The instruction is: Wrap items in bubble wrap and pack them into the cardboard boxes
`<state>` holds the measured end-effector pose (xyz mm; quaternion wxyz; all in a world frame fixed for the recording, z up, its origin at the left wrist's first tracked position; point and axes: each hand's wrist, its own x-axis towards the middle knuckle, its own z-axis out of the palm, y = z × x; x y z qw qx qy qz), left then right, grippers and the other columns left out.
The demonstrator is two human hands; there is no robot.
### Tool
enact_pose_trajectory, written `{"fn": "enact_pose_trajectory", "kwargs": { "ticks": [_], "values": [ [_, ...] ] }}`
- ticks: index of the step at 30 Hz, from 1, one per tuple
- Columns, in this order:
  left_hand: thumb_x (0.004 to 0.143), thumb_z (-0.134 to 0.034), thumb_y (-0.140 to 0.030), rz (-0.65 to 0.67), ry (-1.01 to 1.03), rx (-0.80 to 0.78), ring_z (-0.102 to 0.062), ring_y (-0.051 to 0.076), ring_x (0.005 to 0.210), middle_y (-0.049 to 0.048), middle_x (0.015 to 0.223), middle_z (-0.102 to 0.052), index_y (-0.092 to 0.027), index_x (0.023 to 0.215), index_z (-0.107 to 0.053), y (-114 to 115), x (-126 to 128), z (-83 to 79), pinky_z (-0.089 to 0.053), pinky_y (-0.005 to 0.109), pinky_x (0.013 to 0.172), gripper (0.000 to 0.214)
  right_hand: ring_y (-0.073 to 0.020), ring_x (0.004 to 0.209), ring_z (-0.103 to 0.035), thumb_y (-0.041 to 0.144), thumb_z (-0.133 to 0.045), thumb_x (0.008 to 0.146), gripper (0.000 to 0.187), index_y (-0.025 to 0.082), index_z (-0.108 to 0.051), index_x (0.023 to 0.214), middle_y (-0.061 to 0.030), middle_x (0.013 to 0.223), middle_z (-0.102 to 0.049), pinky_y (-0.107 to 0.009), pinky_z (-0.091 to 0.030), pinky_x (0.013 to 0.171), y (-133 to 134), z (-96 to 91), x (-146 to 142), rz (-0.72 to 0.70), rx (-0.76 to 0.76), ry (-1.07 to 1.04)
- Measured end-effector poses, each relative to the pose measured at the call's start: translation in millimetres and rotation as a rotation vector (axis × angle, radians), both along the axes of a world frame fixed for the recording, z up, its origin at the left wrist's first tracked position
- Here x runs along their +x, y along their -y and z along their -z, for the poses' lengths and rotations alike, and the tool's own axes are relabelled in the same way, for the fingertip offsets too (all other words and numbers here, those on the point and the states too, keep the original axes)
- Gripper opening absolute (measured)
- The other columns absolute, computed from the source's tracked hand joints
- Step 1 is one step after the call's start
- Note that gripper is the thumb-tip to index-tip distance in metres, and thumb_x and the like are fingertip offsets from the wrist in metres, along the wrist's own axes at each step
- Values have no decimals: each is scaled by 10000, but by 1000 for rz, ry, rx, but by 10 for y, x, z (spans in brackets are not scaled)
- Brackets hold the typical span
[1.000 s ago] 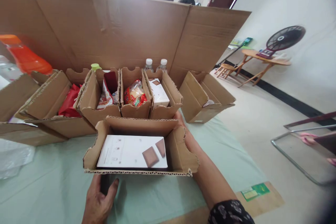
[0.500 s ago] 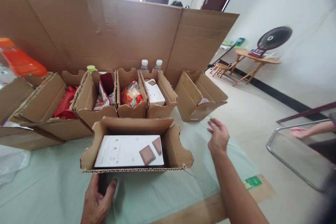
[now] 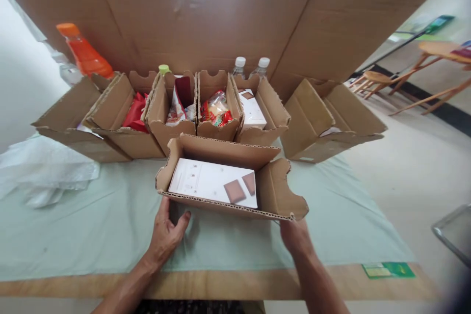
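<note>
An open-topped cardboard box (image 3: pixel 228 208) with scalloped ends sits in front of me, turned slightly askew. Inside lies a white carton (image 3: pixel 206 179) printed with brown squares. My left hand (image 3: pixel 167 230) is at the box's near left corner, its fingers partly hidden by the box and its thumb held off to the side. At the near right corner is my right hand (image 3: pixel 296 235), its fingertips hidden under the box. Behind stands a row of similar boxes, holding a red packet (image 3: pixel 136 113), a clear-and-red snack bag (image 3: pixel 217 108) and another white carton (image 3: pixel 252 110).
A tall cardboard panel (image 3: pixel 221 19) rises behind the row. An orange bottle (image 3: pixel 86 54) and two white-capped bottles (image 3: pixel 240 66) stand near it. A separate box (image 3: pixel 316 142) is at the right, clear plastic wrap (image 3: pixel 47 167) at the left. Green cloth (image 3: pixel 110 225) covers the table.
My right hand has moved in from the right to the box's near right corner. The box has turned a little. The camera view has shifted and tilts lower.
</note>
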<state>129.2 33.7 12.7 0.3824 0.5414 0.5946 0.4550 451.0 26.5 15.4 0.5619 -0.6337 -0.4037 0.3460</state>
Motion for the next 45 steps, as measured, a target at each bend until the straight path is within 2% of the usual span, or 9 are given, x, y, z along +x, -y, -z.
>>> {"fn": "enact_pose_trajectory", "kwargs": {
  "ticks": [4,7,15,20,23,28,33,40,45],
  "values": [
    [795,-671,-341,46,7,-23,-597,337,1299,120,1341,-675,-212,1356,-594,34,-64,-154,-473,468,1104,580,-324,1397,-505,745,-461,907,706,261,-618,1396,-92,1339,-685,-556,-391,1177,143,187,-532,9,42,-38],
    [804,-668,-346,-2,43,-6,-597,335,1296,113,1286,-700,-205,1297,-629,90,-161,-222,-471,451,1102,514,-312,1428,-480,735,-465,912,697,278,-600,1421,-77,1357,-676,-540,-365,1204,54,136,-693,-35,71,-78],
    [811,-645,-320,-63,41,35,-625,308,1263,122,1284,-687,-172,1375,-541,-66,-278,-129,-489,446,1089,592,-337,1272,-593,709,-503,913,612,234,-716,1235,-80,1217,-747,-517,-472,1086,-375,-110,-848,-148,77,-95],
    [784,-662,-270,-16,-33,17,-555,326,1379,170,1462,-597,-156,1490,-476,3,-375,-14,-428,490,1177,738,-302,1108,-671,714,-572,889,646,187,-687,1244,-112,1253,-716,-489,-508,1022,-150,87,-816,-15,-37,-106],
    [782,-666,-244,-23,-77,35,-584,307,1354,151,1461,-610,-188,1449,-558,68,-617,-59,-456,471,1164,678,-301,1084,-687,680,-616,883,674,188,-636,1342,-130,1277,-701,-518,-473,1066,28,126,-808,37,-107,-49],
    [713,-719,-318,-407,-27,29,-711,279,1060,117,1141,-759,-181,1080,-762,47,-1353,-287,-569,435,968,394,-331,1240,-631,624,-672,854,686,211,-609,1399,-112,1296,-703,-492,-469,1107,128,44,-885,-2,-123,86],
    [703,-688,-372,-611,84,69,-723,254,986,117,1026,-764,-121,1069,-735,-273,-1944,-482,-584,395,905,447,-342,1233,-628,639,-692,794,694,192,-652,1323,-123,1302,-696,-502,-464,1111,78,71,-890,-13,-133,142],
    [681,-622,-194,-810,144,121,-683,144,801,120,1165,-701,-113,1316,-640,-1062,-2284,-680,-560,206,624,640,-340,1165,-640,652,-721,740,723,199,-652,1300,-122,1265,-706,-548,-429,1125,59,134,-848,-34,-141,121],
    [684,-610,-158,-900,157,86,-683,142,765,167,1291,-641,-99,1385,-585,-1308,-2483,-796,-443,180,476,704,-330,1146,-650,636,-745,718,747,198,-640,1313,-117,1228,-719,-501,-483,1068,56,142,-864,-15,-150,95]
  ]
}}
